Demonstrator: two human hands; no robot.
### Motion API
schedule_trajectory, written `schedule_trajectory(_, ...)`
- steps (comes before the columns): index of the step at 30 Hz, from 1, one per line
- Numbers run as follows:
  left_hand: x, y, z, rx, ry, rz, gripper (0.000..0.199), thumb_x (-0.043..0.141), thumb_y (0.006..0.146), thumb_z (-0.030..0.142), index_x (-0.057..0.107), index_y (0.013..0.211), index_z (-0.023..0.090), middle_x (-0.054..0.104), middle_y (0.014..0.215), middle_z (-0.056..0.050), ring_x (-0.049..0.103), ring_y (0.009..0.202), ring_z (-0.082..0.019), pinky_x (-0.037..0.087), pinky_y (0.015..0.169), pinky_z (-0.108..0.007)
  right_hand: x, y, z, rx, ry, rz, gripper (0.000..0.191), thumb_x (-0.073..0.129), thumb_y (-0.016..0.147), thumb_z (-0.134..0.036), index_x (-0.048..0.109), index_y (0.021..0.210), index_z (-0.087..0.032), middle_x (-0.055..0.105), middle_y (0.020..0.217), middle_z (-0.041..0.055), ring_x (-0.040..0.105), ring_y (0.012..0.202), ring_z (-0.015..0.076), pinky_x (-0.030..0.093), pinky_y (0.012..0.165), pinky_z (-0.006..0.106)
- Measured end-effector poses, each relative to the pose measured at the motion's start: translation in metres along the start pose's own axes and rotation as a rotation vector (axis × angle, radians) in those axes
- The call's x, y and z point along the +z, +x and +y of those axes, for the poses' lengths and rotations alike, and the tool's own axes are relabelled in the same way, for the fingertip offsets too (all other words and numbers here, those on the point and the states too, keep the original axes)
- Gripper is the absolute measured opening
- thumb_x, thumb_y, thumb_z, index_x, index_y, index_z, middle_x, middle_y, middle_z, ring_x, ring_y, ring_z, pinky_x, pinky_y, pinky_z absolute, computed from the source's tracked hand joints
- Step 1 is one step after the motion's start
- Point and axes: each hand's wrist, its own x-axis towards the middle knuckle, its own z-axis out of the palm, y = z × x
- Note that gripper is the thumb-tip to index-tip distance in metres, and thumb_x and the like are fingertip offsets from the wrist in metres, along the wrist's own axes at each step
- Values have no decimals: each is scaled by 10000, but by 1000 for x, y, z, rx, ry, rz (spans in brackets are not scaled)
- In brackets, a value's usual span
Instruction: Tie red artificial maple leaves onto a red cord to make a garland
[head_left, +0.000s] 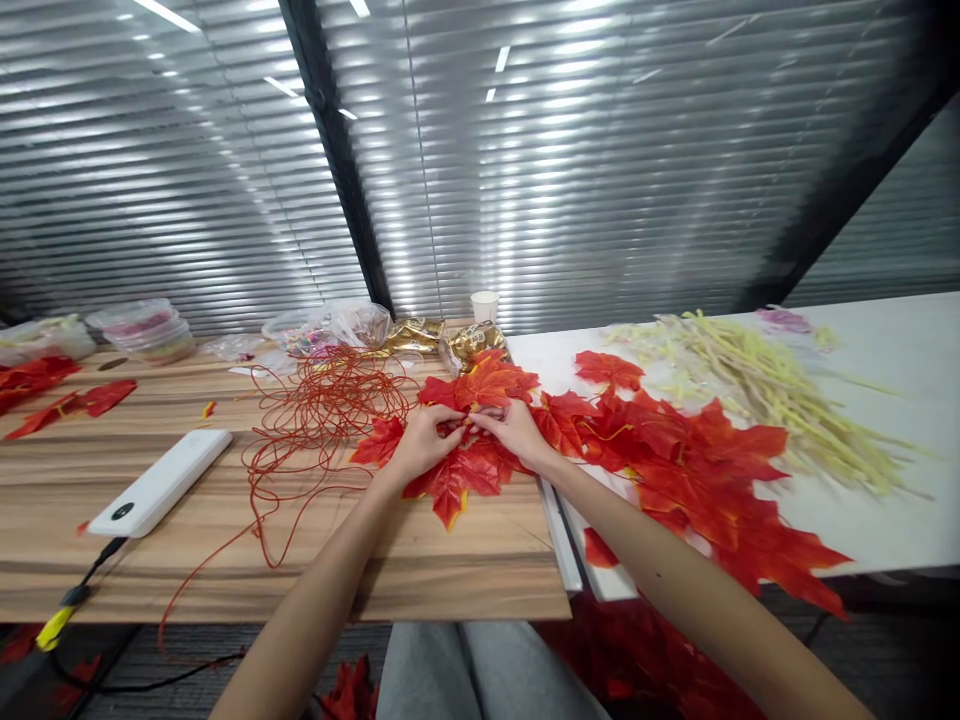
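My left hand [429, 438] and my right hand [513, 430] meet over a cluster of red artificial maple leaves [457, 478] near the right edge of the wooden table. Fingers of both hands are pinched together, almost touching, at the yellowish stems in the middle of the cluster. The exact bit between the fingertips is too small to make out. An orange-red leaf [491, 382] spreads just beyond the fingers. To the left of my left hand lies a loose tangle of thin red cord [330, 405], one strand trailing over the table's front edge.
A garland of red leaves [697, 460] spreads over the white table [900, 400] on the right, beside yellow-green strips [780, 400]. A white power bank [165, 482] with a cable lies left. Plastic tubs [146, 330], gold packets [416, 336] and a paper cup [485, 305] stand behind.
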Motion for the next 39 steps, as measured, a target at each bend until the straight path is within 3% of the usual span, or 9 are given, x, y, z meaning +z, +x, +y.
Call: schedule_trajectory(39,-3,0,0,26,34,-43,239,535,744,190,674,933,144,691,858,-62,611,746,-141,465,688,-223,-1,2,5,-22,-1,-3,227,682,636,-321,633,736,-123,661,682,64,616,622,164,484,610,278)
